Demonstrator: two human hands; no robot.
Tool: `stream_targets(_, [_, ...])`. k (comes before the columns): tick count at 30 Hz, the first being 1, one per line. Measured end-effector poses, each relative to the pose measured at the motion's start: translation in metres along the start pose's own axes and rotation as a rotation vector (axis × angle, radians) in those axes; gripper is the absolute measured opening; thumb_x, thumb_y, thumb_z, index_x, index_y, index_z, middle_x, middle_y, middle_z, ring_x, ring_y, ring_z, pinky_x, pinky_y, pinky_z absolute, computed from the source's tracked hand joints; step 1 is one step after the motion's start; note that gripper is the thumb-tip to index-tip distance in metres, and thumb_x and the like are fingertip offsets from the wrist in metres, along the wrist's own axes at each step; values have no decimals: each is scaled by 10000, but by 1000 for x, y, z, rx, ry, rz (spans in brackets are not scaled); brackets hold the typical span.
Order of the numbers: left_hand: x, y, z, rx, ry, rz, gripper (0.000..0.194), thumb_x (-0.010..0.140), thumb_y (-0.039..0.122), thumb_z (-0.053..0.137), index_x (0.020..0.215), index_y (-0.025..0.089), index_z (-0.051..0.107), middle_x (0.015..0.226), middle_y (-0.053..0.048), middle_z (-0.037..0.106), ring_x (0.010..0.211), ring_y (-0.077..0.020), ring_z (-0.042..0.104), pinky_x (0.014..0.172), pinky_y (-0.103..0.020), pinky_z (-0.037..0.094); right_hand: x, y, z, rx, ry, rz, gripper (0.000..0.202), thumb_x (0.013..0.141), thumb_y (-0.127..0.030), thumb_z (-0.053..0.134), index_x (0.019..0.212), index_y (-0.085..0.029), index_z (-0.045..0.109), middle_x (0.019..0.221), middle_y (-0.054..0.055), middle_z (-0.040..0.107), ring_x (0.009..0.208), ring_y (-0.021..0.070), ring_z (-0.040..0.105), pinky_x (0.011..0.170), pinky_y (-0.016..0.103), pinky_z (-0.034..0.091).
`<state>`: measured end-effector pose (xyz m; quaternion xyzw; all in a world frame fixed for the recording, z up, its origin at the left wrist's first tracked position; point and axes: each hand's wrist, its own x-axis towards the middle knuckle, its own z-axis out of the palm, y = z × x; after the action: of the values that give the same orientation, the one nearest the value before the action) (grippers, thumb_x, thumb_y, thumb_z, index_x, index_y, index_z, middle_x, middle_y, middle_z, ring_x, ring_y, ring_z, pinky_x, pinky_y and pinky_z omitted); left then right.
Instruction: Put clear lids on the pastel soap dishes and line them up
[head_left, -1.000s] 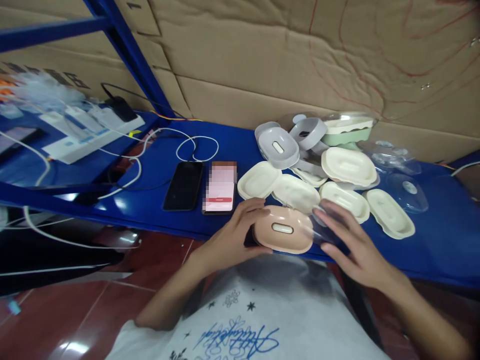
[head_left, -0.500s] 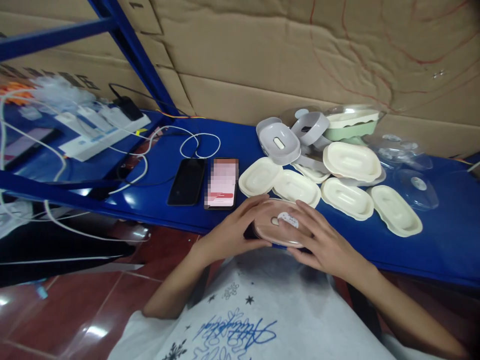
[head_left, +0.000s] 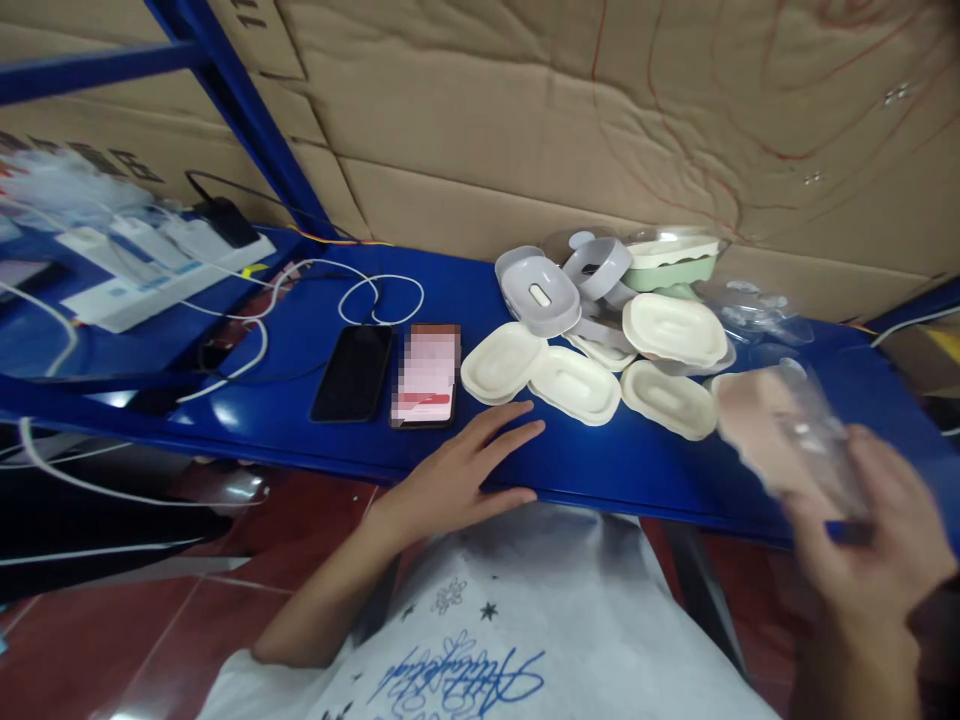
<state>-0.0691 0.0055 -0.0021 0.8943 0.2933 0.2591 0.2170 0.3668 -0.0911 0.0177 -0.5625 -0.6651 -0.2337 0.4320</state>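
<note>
My right hand (head_left: 881, 530) grips a pink oval soap box (head_left: 780, 430) with a clear lid. The box is tilted, smeared by motion, and held over the right part of the blue bench. My left hand (head_left: 457, 475) holds nothing; its fingers are spread at the bench's front edge. Closest to those fingertips lie a cream oval tray (head_left: 506, 362) and a second cream tray (head_left: 577, 385). Another cream tray (head_left: 671, 400) rests left of the soap box, which partly covers one more. Behind them a grey soap dish (head_left: 538, 290) leans on a pile.
The blue bench (head_left: 450, 285) holds a dark phone (head_left: 352, 372) and a lit phone (head_left: 426, 375). At the back are a green box (head_left: 679, 272) and clear lids (head_left: 757, 310). A power strip (head_left: 165, 275) with white cables stands left, beside a blue metal post (head_left: 240, 110).
The soap box has moved from between both hands to the right, carried by my right hand. My left hand has let go of it and stays near its former place.
</note>
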Motion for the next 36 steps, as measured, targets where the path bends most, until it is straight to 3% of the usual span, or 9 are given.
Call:
stream_targets(3, [2, -1, 6, 93, -29, 23, 647, 1038, 469, 681, 1614, 298, 442, 1654, -117, 483, 1521, -308, 491, 1229, -566, 481, -19, 62, -18, -235, 161, 201, 828, 630, -603, 917, 1417, -455, 705, 1401, 130, 723, 1271, 522, 663, 1093, 613, 495])
stream_targets(6, [3, -3, 10, 137, -21, 52, 498, 1043, 453, 675, 1493, 259, 586, 1587, -115, 564, 1486, -307, 532, 1210, -574, 498, -35, 113, -17, -313, 161, 215, 802, 650, -647, 895, 1388, -371, 745, 1335, 184, 750, 1239, 523, 683, 1046, 628, 504])
stream_targets(9, [3, -4, 11, 151, 1, 71, 436, 1051, 423, 666, 1439, 229, 626, 1563, -123, 585, 1467, -310, 550, 1185, -576, 523, -39, 139, -6, -336, 112, 166, 861, 658, -740, 850, 1417, -354, 721, 1340, 215, 741, 1252, 523, 675, 1019, 659, 487])
stream_targets(13, [3, -4, 10, 161, 5, 83, 407, 1068, 402, 640, 1432, 221, 627, 1556, -124, 587, 1456, -308, 562, 1185, -578, 525, -29, 141, 6, -427, 3, 156, 814, 827, -790, 667, 1508, -344, 641, 1428, 227, 685, 1324, 514, 632, 1072, 744, 397])
stream_targets(19, [4, -4, 9, 163, -17, 83, 422, 1071, 387, 639, 1460, 225, 620, 1583, -121, 565, 1478, -308, 543, 1199, -590, 510, -18, 147, 9, -419, -219, 135, 881, 891, -635, 708, 1605, -151, 529, 1554, 322, 542, 1456, 504, 518, 1126, 647, 444])
stream_targets(24, [3, -5, 10, 171, -24, 82, 422, 1079, 407, 620, 1464, 235, 623, 1586, -117, 567, 1470, -311, 551, 1206, -583, 512, -23, 150, 7, -509, -278, 117, 811, 975, -598, 627, 1640, -161, 465, 1628, 274, 483, 1525, 447, 453, 1187, 608, 429])
stream_targets(31, [3, -6, 11, 174, -25, 79, 428, 1078, 405, 624, 1471, 236, 611, 1597, -110, 554, 1486, -308, 532, 1205, -583, 515, -24, 144, 7, -524, -291, 116, 764, 997, -553, 607, 1640, -167, 459, 1649, 253, 460, 1532, 426, 436, 1214, 584, 403])
stream_targets(36, [3, -6, 10, 157, -22, 81, 419, 1071, 400, 637, 1461, 245, 621, 1589, -105, 564, 1480, -306, 542, 1211, -583, 507, -43, 137, -15, -544, -237, 192, 778, 973, -596, 579, 1636, -200, 478, 1610, 233, 517, 1504, 434, 476, 1199, 600, 407])
